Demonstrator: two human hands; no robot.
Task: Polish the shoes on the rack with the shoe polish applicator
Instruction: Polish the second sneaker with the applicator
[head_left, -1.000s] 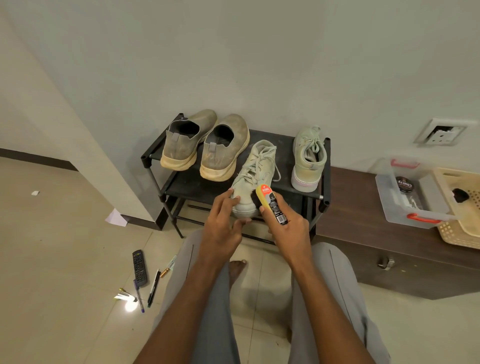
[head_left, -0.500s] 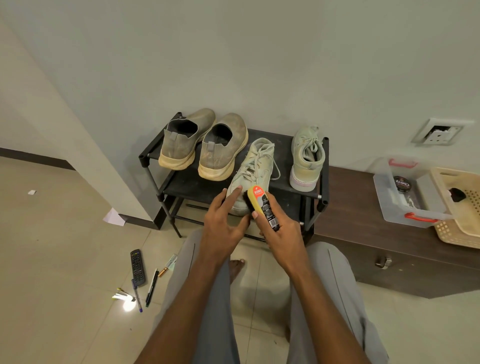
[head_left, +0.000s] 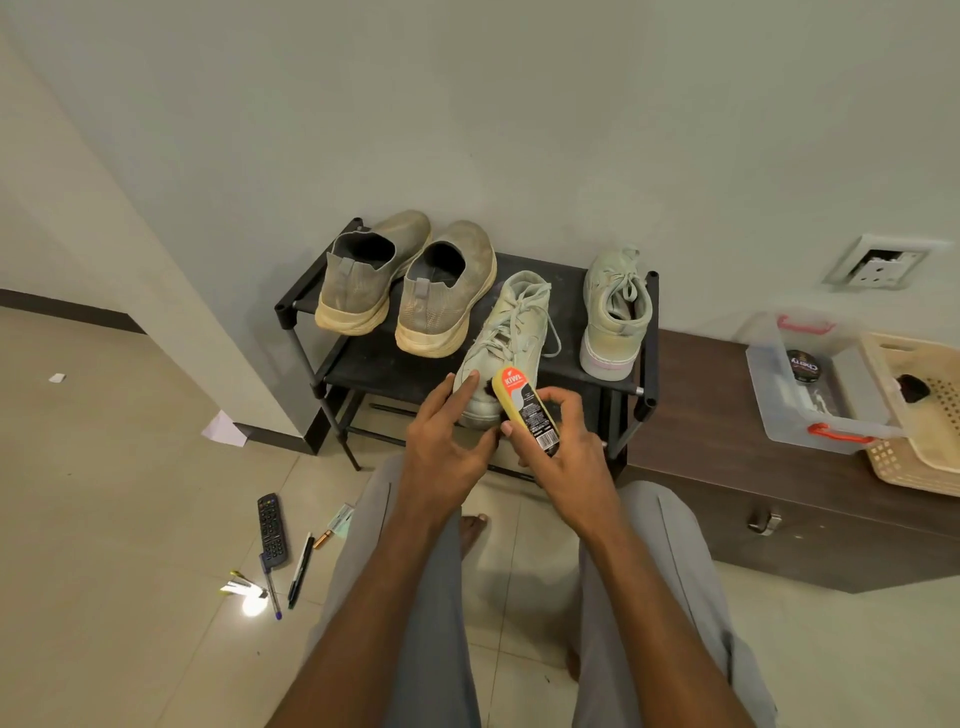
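1. Gripping the polish applicator (head_left: 527, 410), the right hand (head_left: 569, 457) has its fingers and thumb curled round the yellow body; the dark sponge end is turned toward the toe of the lace-up shoe (head_left: 506, 348) and looks to be touching it, though the contact spot is partly hidden.
2. Left hand (head_left: 447, 441): fingers nearly straight, resting on the left side of the same toe, holding nothing. Judged to be steadying the shoe.
3. Lace-up shoe: on the top shelf of the black rack (head_left: 649, 343), toe pointing at the person and overhanging the front edge.
4. Its partner (head_left: 615, 312) stands just to the right, heel outward. Two slip-on shoes (head_left: 410, 286) sit to the left, heels outward, touching each other.
5. Step in hand (judgement): polishing the toe of the first shoe; the other three look untouched.
6. Next move calls for short strokes over the toe and along the sides, with the left hand bracing so the shoe does not slide off the shelf.
7. Further out: a clear box (head_left: 810, 384) on the dark cabinet, right.
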